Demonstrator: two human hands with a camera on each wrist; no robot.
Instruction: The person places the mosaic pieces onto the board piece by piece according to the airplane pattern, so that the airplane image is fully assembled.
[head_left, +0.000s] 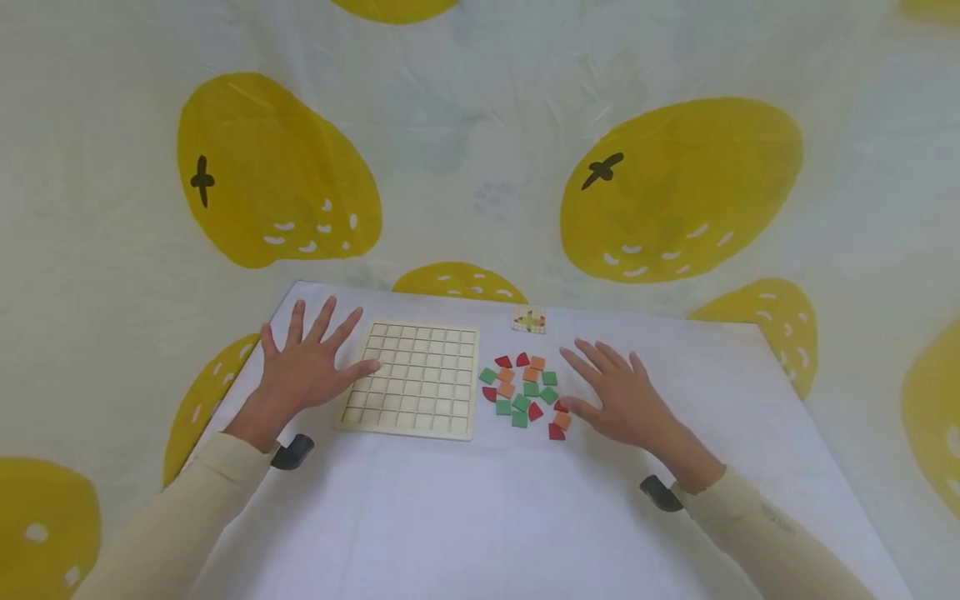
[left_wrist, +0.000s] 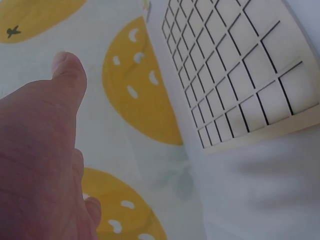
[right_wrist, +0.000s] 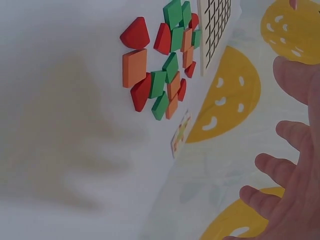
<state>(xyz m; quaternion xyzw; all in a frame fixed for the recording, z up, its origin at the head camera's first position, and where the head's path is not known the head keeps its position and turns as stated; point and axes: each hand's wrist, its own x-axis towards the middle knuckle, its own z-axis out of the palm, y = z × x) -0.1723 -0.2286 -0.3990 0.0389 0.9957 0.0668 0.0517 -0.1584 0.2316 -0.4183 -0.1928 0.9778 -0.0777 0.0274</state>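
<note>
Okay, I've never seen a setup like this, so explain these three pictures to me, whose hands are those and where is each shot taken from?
There's no machine here, just a person's bare left hand and right hand. The wide picture comes from a camera worn on the head, looking forward and down. The two tilted close-ups are taken from the wrists, one for each hand.

On the white table lies a pale grid board. To its right are scattered green squares, orange squares and red rounded wedges, with a small patterned card beyond them.

Neither hand holds anything. Both have their fingers spread, the left by the board, the right beside the pieces.
</note>
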